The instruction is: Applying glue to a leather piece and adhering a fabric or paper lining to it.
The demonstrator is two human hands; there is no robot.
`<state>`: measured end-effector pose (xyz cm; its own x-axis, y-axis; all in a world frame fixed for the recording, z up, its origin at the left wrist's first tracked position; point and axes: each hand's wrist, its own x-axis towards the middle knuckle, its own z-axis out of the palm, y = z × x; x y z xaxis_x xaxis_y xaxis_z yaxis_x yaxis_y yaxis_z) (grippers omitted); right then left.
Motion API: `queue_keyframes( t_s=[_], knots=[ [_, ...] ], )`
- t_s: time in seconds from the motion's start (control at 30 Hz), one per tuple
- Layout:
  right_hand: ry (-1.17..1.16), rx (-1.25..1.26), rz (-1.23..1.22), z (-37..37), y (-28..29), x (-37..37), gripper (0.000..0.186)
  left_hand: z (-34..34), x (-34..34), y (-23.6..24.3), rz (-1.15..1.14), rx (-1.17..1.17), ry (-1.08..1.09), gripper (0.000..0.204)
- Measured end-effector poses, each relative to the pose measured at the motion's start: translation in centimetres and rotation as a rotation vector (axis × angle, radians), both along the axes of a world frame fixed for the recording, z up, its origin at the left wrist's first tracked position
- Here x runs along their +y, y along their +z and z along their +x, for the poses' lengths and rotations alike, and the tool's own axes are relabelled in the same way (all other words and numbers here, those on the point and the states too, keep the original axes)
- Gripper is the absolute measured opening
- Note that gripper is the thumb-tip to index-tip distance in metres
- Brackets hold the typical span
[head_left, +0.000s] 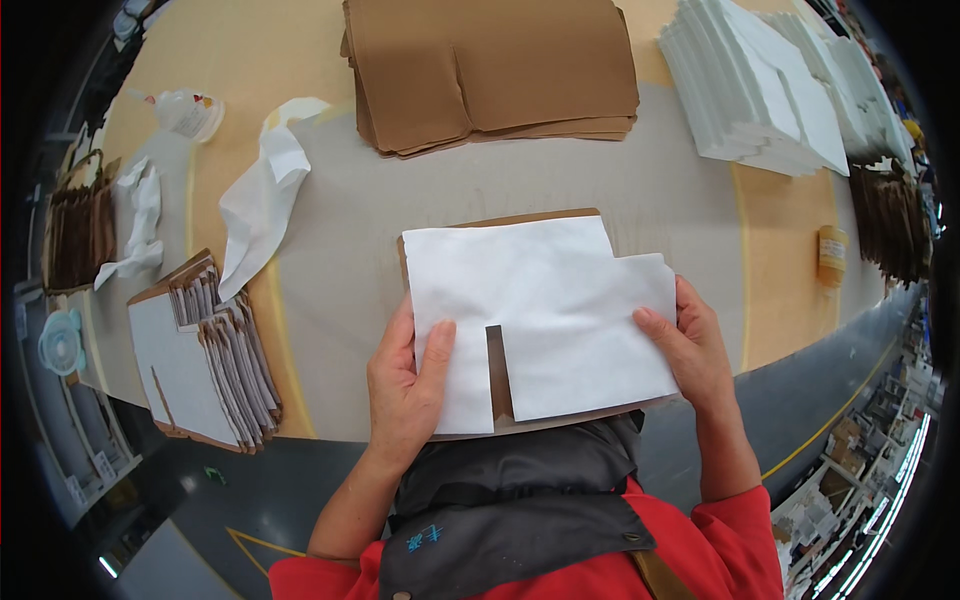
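A white cut sheet (560, 310) with a stepped top right corner and a narrow slot at its lower edge lies over a brown piece (497, 375), which shows through the slot and along the top edge. Both rest at the table's near edge, against my apron. My left hand (408, 375) grips the left side, thumb on top and fingers at the edge or beneath. On the right edge, my right hand (690, 340) pinches the sheet between its thumb and partly hidden fingers. Whether the two layers are stuck together I cannot tell.
Brown cut pieces (540, 65) are stacked at the far middle, white sheets (750, 90) at the far right. A layered white-and-brown pile (190, 360) sits left, near a crumpled white strip (265, 190). A squeeze bottle (190, 115) and a yellowish jar (832, 255) stand on the table (340, 340).
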<state>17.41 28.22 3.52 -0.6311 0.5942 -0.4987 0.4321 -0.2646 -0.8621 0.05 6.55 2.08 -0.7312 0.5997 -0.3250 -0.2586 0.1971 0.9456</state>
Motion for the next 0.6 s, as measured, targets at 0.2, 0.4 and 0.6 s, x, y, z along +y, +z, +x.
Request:
queue_keyframes(
  t_s=[0.2,0.4,0.6],
  knots=[
    [-0.015,0.038,-0.015,0.1,0.1,0.0,0.039,-0.5,0.2,-0.2,-0.051,0.055,-0.016,0.05],
    [0.002,0.018,-0.014,0.2,0.0,0.1,0.039,-1.0,0.1,0.9,-0.071,-0.041,-0.05,0.059],
    [-0.011,0.058,-0.008,0.1,0.0,0.0,0.039,-1.5,-0.5,-0.4,-0.127,0.292,-0.166,0.05]
  ],
)
